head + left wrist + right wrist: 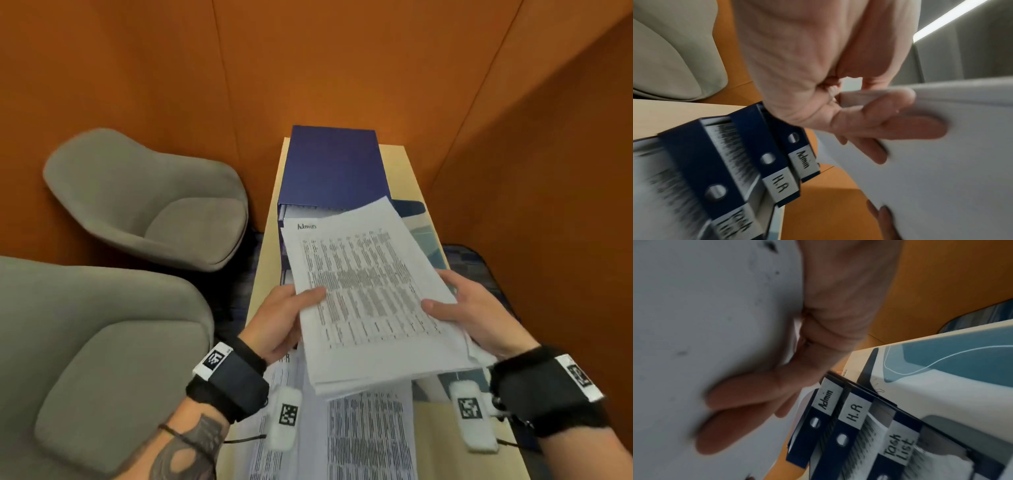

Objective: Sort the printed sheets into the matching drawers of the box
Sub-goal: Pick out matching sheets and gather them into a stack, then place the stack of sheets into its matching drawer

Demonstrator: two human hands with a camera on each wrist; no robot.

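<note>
Both hands, left hand [279, 318] and right hand [469, 308], grip the Admin stack [370, 291] over the tabletop [416, 171]. Admin drawer [804, 160] not yet filled, apparently; H.R drawer [780, 185] and Task List drawer [898, 447] already show sheets, more loose sheets [363, 435] remain.

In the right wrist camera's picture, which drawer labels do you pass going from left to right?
Admin label → H.R label → Task List label, each on a blue drawer front of the box.

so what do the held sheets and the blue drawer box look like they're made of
Held sheets: plain matte white paper, thin and bowing between the hands, printed with black text. Blue drawer box: probably cardboard or board with a smooth dark blue covering; flat thin panels, low sheen. Cannot be sure.
</note>
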